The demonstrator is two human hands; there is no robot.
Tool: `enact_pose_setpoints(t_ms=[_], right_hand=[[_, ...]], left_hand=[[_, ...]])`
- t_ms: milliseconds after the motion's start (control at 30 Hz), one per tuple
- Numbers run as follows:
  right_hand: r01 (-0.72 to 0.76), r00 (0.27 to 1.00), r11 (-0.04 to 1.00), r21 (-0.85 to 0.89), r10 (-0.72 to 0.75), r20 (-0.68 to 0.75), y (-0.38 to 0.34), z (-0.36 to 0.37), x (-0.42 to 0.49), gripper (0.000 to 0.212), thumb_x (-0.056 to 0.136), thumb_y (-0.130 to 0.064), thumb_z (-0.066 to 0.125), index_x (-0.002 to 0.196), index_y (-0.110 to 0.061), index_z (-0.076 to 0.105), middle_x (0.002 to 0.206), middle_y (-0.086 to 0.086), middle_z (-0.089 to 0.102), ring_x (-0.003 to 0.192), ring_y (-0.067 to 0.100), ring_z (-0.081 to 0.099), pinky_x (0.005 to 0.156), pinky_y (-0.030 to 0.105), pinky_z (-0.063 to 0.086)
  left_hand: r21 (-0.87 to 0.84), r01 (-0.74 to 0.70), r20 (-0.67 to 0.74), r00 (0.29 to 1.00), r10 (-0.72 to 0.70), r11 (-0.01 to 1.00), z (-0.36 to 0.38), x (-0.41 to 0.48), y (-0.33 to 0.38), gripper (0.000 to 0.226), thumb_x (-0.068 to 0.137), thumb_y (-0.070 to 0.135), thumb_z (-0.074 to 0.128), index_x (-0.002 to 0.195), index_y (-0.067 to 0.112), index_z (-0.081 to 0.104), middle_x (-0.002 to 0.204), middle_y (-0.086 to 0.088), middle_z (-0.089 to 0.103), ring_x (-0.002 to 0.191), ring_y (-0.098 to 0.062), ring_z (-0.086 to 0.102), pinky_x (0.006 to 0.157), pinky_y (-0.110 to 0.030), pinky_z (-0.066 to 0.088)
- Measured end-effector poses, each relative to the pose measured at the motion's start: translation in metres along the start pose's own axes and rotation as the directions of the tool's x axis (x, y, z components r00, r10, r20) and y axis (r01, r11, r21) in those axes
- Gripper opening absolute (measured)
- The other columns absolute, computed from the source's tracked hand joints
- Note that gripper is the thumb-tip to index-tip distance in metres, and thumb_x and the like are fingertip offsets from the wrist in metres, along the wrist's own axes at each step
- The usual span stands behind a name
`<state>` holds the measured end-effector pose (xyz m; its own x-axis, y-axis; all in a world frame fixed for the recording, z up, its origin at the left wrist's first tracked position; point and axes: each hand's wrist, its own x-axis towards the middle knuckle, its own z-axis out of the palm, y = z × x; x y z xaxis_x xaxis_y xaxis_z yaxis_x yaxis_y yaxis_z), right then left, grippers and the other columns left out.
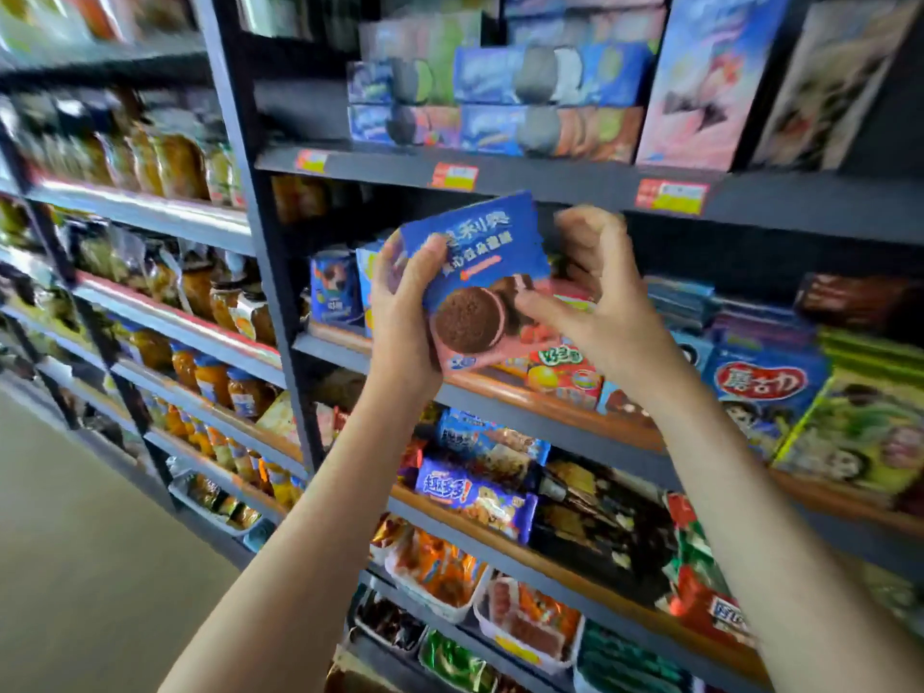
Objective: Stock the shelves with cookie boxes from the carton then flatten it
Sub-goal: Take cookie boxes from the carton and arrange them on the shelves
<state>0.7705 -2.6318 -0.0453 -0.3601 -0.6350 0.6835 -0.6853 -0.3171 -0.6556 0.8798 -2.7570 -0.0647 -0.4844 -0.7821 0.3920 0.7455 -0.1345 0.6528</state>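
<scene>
Your left hand (405,312) grips the cookie box (480,272) at nine o'clock, your right hand (595,292) at three. It looks light and stiff; hold its edges.

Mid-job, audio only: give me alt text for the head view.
A left hand grips a blue-and-pink cookie box by its left edge, raised before a stocked shelf. The right hand touches the box's right edge, its grip unclear in the blur.
</scene>
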Motion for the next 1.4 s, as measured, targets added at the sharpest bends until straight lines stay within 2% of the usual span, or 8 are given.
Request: enact_pose_setpoints(t_ms=[333,467,700,833,933,1133,1233,1400], right_hand=[[-0.003,0.994,0.995,0.103,0.014,-0.105,-0.058,-0.091,0.03,0.065,0.078,-0.03,0.072,0.13,-0.032,0.034,0.123,-0.004,0.057,0.111,0.01,0.061,0.098,0.036,0.049],[0.027,0.974,0.992,0.123,0.002,-0.226,-0.07,-0.128,0.034,0.071,0.066,-0.028,0.082,0.124,-0.03,0.042,0.119,-0.005,0.06,0.11,0.013,0.062,0.096,0.042,0.05],[0.056,0.906,0.986,0.156,0.015,-0.423,-0.083,-0.211,0.049,0.067,0.058,-0.011,0.082,0.11,-0.023,0.042,0.103,-0.008,0.063,0.095,0.003,0.063,0.084,0.024,0.049],[-0.104,0.84,0.989,0.104,0.143,-0.523,-0.067,-0.26,0.059,0.065,0.068,-0.006,0.081,0.11,-0.024,0.036,0.106,-0.006,0.059,0.1,0.014,0.061,0.095,0.038,0.046],[-0.289,0.798,0.957,-0.009,0.235,-0.555,-0.054,-0.285,0.063,0.069,0.073,-0.006,0.079,0.12,-0.019,0.029,0.106,-0.004,0.051,0.087,0.005,0.055,0.075,0.024,0.047],[-0.556,0.758,0.782,-0.282,0.338,-0.558,-0.023,-0.316,0.079,0.077,0.079,-0.008,0.073,0.134,-0.023,0.022,0.11,0.006,0.052,0.09,0.018,0.056,0.072,0.028,0.046],[-0.579,0.786,0.568,-0.585,0.2,-0.584,-0.019,-0.319,0.086,0.073,0.083,-0.006,0.064,0.141,-0.022,0.022,0.121,0.008,0.047,0.097,0.023,0.054,0.063,0.024,0.037],[-0.47,0.879,0.189,-0.862,0.019,-0.476,-0.014,-0.318,0.094,0.063,0.083,-0.011,0.067,0.135,-0.016,0.032,0.132,0.008,0.035,0.122,0.023,0.034,0.086,0.029,0.038]], left_hand=[[0.007,-0.018,0.295,0.955,0.015,1.0,0.133,0.002,0.013,0.072,0.074,0.029,0.068,0.125,-0.016,0.043,0.126,-0.04,0.048,0.108,-0.043,0.053,0.1,-0.056,0.039],[0.062,-0.086,0.42,0.906,0.052,0.994,0.163,0.015,0.006,0.037,0.083,0.024,0.061,0.11,-0.001,0.057,0.098,-0.014,0.07,0.087,-0.024,0.068,0.077,-0.035,0.055],[0.275,-0.288,0.516,0.849,0.111,0.917,0.219,0.032,0.001,0.018,0.09,0.029,0.059,0.105,0.02,0.06,0.099,0.009,0.063,0.096,-0.007,0.058,0.087,-0.024,0.046],[0.463,-0.379,0.587,0.809,0.044,0.801,0.245,0.045,-0.011,0.003,0.087,0.027,0.06,0.088,0.025,0.062,0.088,0.012,0.064,0.093,-0.014,0.061,0.092,-0.034,0.047],[0.567,-0.464,0.654,0.756,-0.029,0.681,0.263,0.056,-0.027,0.016,0.092,0.016,0.054,0.083,0.028,0.06,0.079,0.012,0.063,0.085,-0.017,0.061,0.083,-0.032,0.047],[0.69,-0.543,0.697,0.676,-0.238,0.478,0.297,0.075,-0.054,0.027,0.093,0.006,0.045,0.097,0.022,0.066,0.098,-0.003,0.065,0.083,-0.017,0.06,0.075,-0.023,0.047],[0.695,-0.637,0.719,0.594,-0.361,0.334,0.309,0.083,-0.063,0.037,0.094,0.004,0.04,0.115,0.018,0.066,0.1,-0.002,0.06,0.081,-0.014,0.056,0.066,-0.015,0.043],[0.619,-0.776,0.696,0.471,-0.542,0.12,0.334,0.097,-0.082,0.055,0.091,-0.001,0.033,0.134,0.026,0.052,0.134,-0.005,0.052,0.115,-0.022,0.051,0.082,-0.018,0.037]])
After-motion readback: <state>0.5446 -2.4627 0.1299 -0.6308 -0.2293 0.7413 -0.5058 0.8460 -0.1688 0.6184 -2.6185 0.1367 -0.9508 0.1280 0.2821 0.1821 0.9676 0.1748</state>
